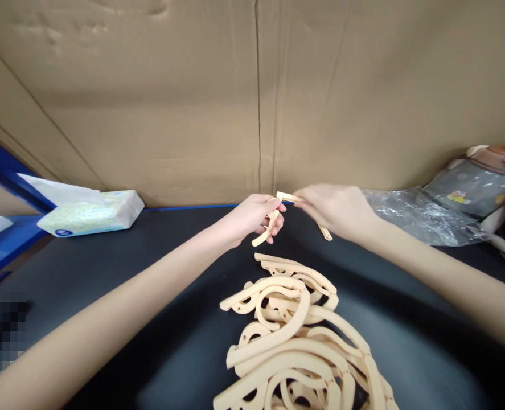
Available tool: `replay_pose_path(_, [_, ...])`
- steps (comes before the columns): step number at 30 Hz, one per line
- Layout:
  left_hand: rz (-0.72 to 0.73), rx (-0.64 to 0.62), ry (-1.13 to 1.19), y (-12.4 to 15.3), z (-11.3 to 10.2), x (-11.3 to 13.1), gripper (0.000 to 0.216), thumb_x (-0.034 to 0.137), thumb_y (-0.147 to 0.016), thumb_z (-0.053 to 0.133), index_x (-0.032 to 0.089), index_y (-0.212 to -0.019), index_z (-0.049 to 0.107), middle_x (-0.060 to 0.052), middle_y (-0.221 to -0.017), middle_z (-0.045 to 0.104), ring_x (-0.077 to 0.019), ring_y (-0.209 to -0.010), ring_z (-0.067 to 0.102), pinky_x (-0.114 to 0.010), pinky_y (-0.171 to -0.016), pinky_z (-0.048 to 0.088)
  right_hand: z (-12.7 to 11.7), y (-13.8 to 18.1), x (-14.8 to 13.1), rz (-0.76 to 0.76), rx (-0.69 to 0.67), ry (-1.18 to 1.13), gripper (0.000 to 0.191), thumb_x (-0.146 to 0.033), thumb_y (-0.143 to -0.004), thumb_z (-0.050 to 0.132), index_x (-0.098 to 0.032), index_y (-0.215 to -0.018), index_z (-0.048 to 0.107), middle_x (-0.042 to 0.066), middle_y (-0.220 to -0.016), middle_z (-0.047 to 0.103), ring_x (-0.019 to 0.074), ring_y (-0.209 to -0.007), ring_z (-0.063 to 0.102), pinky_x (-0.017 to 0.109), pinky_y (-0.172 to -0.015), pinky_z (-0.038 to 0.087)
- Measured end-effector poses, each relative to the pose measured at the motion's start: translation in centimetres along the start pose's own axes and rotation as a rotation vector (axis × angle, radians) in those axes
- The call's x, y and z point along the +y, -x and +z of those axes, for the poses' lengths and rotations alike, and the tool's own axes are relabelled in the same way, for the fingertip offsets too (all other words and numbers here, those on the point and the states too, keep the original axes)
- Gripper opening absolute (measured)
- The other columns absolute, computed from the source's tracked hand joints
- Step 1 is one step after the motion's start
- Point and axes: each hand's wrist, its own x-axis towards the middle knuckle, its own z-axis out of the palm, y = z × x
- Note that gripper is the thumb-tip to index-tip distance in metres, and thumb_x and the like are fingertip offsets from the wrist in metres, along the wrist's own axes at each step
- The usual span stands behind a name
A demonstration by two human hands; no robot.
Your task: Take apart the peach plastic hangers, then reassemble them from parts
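Hands pinching one beige curved strip above a dark tabletop.

Left hand (254, 216) is curled shut around the lower, hooked end of the beige strip (273, 219), while the right hand (335, 209) pinches its upper end between fingertips and thumb; a short tail of the strip shows under the right palm. Just below both hands a pile of beige curved pieces (297, 336) lies on the black table (107, 285). Well off beyond the left hand sits a tissue pack (90, 213); past the right hand lies crumpled clear plastic (414, 216). A cardboard wall (252, 97) stands behind both hands.
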Motion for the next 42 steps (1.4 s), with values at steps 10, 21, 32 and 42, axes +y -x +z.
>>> replay_pose_path(10, [0.228, 0.351, -0.436, 0.6, 1.3, -1.3, 0.028, 0.038, -0.097, 0.035, 0.020, -0.079, 0.046, 0.003, -0.062, 0.048, -0.0105, -0.053, 0.045, -0.021, -0.051, 0.033, 2.1, -2.2, -0.6, 0.201, -0.117, -0.367, 0.033, -0.021, -0.094, 0.034, -0.016, -0.078, 0.063, 0.001, -0.056, 0.063, 0.0128, -0.045, 0.056, 0.023, -0.050, 0.037])
replay_pose_path(21, [-0.044, 0.571, -0.866, -0.1, -9.2, -5.3, 0.027, 0.042, -0.081, 0.056, 0.018, -0.089, 0.065, -0.005, -0.082, 0.068, -0.0211, -0.075, 0.060, -0.028, -0.063, 0.038, 2.9, 2.7, 5.6, 0.243, 0.128, -0.230, 0.020, -0.031, -0.093, 0.040, -0.021, -0.103, 0.054, 0.010, -0.101, 0.067, 0.0258, -0.091, 0.064, 0.036, -0.076, 0.048])
replay_pose_path(32, [0.224, -0.143, -0.986, 5.6, -2.2, -4.1, 0.027, 0.035, -0.086, 0.059, 0.024, -0.110, 0.059, -0.001, -0.107, 0.060, -0.0178, -0.093, 0.058, -0.027, -0.079, 0.043, 5.0, 7.5, 5.1, -0.001, -0.099, -0.271, 0.023, -0.022, -0.094, 0.034, -0.021, -0.102, 0.056, 0.010, -0.127, 0.058, 0.0227, -0.112, 0.060, 0.036, -0.087, 0.052])
replay_pose_path(42, [0.151, -0.176, -0.683, 3.3, -3.2, -4.8, 0.012, 0.031, -0.084, 0.059, 0.019, -0.081, 0.060, 0.000, -0.079, 0.060, -0.0165, -0.076, 0.054, -0.028, -0.068, 0.040, 3.3, 5.7, 1.4, 0.123, -0.040, -0.513, 0.025, -0.025, -0.094, 0.038, -0.021, -0.112, 0.055, 0.007, -0.108, 0.065, 0.0192, -0.094, 0.064, 0.033, -0.082, 0.050])
